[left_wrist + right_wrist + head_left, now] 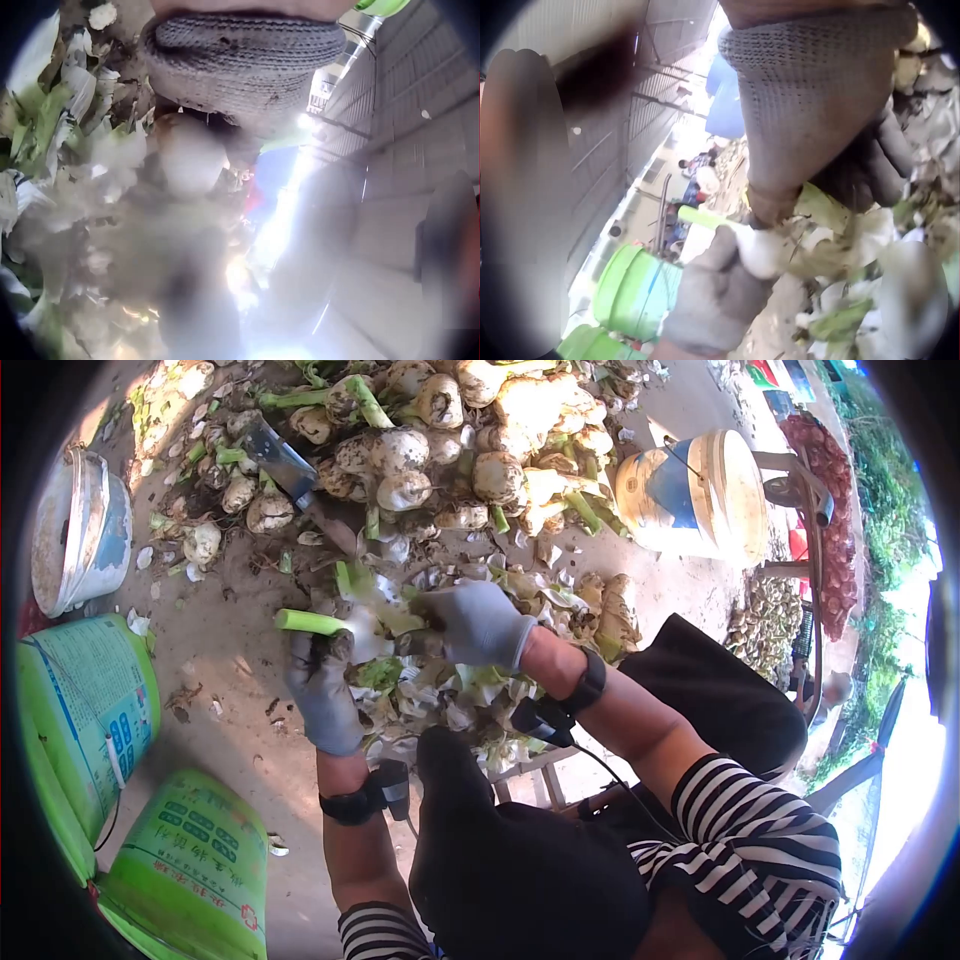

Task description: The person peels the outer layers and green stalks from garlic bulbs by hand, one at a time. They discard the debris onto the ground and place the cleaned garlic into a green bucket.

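In the head view, my gloved left hand point(322, 690) grips a white garlic bulb point(370, 636) whose thick green stalk point(312, 622) points left. My gloved right hand point(475, 622) is beside the bulb on its other side, fingers curled, pinching a yellow-green strip of peel point(403, 620) that runs to the bulb. The right wrist view shows both hands meeting at the bulb point(759, 251), its stalk sticking out past the left thumb. Blur covers part of the left wrist view, where the bulb's pale side point(191, 161) shows below the glove cuff. Loose peelings point(430, 705) lie beneath the hands.
Unpeeled bulbs point(400, 455) with soil on them are heaped ahead, with a broad-bladed knife point(280, 463) leaning at their left. White buckets stand left point(85, 535) and right point(690, 495). Green buckets point(195, 860) are at lower left. Red net sacks point(825, 500) hang far right.
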Demonstrator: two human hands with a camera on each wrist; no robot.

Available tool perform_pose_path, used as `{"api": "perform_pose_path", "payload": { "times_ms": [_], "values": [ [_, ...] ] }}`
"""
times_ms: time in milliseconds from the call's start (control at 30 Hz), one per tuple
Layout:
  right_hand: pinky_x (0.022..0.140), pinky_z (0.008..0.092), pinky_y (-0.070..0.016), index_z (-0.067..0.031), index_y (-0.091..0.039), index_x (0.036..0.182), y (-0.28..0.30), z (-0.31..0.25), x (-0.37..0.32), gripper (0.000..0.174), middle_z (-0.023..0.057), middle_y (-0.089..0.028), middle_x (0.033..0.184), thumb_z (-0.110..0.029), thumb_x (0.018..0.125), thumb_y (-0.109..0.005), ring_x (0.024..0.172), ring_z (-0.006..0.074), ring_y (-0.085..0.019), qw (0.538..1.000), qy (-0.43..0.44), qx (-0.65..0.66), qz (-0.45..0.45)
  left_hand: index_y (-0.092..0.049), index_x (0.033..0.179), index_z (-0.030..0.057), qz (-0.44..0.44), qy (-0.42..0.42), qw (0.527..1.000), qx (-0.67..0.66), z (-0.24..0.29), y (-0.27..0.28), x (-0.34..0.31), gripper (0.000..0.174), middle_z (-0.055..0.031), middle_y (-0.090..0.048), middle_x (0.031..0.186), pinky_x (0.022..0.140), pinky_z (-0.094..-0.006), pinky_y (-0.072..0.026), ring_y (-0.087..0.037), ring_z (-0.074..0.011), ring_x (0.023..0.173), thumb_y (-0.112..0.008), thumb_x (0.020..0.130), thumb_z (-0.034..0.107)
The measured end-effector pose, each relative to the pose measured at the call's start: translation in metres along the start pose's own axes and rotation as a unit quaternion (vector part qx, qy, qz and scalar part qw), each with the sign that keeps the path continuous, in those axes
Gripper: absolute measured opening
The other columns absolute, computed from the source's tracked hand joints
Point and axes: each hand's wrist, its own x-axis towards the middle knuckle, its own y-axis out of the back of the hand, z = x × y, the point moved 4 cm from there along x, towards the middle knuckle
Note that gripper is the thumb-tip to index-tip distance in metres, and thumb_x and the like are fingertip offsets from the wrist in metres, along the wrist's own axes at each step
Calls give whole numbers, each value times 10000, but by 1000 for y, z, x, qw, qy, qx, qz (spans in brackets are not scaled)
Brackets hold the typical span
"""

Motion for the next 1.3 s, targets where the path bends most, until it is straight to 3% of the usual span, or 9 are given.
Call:
{"api": "perform_pose_path", "payload": {
  "times_ms": [233, 400, 467, 700, 800, 1000, 1067, 1100, 1300],
  "values": [
    [583, 343, -472, -86, -635, 823, -4, -13, 12, 228, 101, -621, 690, -311, 796, -600, 636, 246, -618, 994, 44, 77, -69, -495, 1141, -29, -52, 10, 998, -33, 6, -6, -9, 301, -119, -572, 1070, 919, -334, -397, -534, -221, 1025, -476, 861, 82],
    [624, 225, -455, -20, -642, 832, 8, 26, -9, 149, 20, -608, 757, -160, 783, -624, 692, 64, -539, 748, 66, 659, 38, -500, 1098, 1, 67, 56, 953, -291, -8, 31, -1, 279, -111, -548, 1099, 961, -447, -375, -495, -262, 1091, -458, 900, 194],
    [670, 224, -460, -26, -639, 853, 5, 47, -13, 151, 47, -613, 838, -162, 797, -604, 763, 95, -556, 740, -28, 669, 66, -501, 1096, 4, 56, 84, 947, -306, -3, 38, 0, 279, -100, -552, 1063, 941, -432, -398, -500, -256, 1075, -455, 902, 199],
    [652, 322, -469, 3, -625, 881, -7, -13, 8, 237, 121, -634, 735, -204, 773, -585, 673, 201, -599, 976, 59, 209, -1, -454, 1147, -9, -23, -1, 995, -95, 8, 6, -2, 369, -114, -551, 1018, 864, -351, -439, -530, -217, 988, -535, 823, 147],
    [613, 327, -466, 7, -625, 872, -6, -32, 19, 263, 162, -615, 688, -227, 754, -605, 631, 222, -599, 968, 22, 232, -93, -471, 1148, 13, -41, -4, 995, -88, 14, 4, -8, 330, -157, -554, 1042, 888, -390, -437, -539, -262, 994, -518, 855, 155],
    [648, 252, -469, 15, -612, 941, -22, 0, 3, 282, 29, -637, 859, -230, 806, -639, 724, 94, -560, 826, 50, 541, -150, -438, 1207, -5, -127, 40, 965, -224, 1, 14, 0, 397, -220, -433, 1257, 959, -430, -387, -440, -327, 1163, -391, 923, 268],
    [714, 258, -464, 9, -594, 995, -1, 14, -13, 245, 61, -607, 985, -161, 820, -616, 823, 99, -561, 641, 126, 755, -45, -440, 1202, -19, 17, -1, 973, -231, -1, 26, 6, 401, -227, -462, 1227, 992, -436, -345, -443, -311, 1164, -346, 938, 268],
    [760, 281, -460, 5, -583, 1007, 7, 19, -13, 254, 73, -572, 1065, -174, 828, -600, 872, 129, -564, 847, 118, 517, 47, -442, 1208, -11, 29, 39, 938, -345, -4, 29, 7, 412, -209, -467, 1232, 1008, -442, -319, -438, -303, 1169, -326, 942, 281],
    [659, 293, -470, 14, -603, 948, -13, -11, 10, 281, 100, -636, 766, -230, 809, -590, 707, 145, -585, 935, 65, 346, -28, -427, 1157, -1, -19, 7, 988, -155, 2, 11, -3, 378, -121, -530, 1060, 900, -380, -423, -528, -245, 1016, -515, 868, 226]
  ]
}}
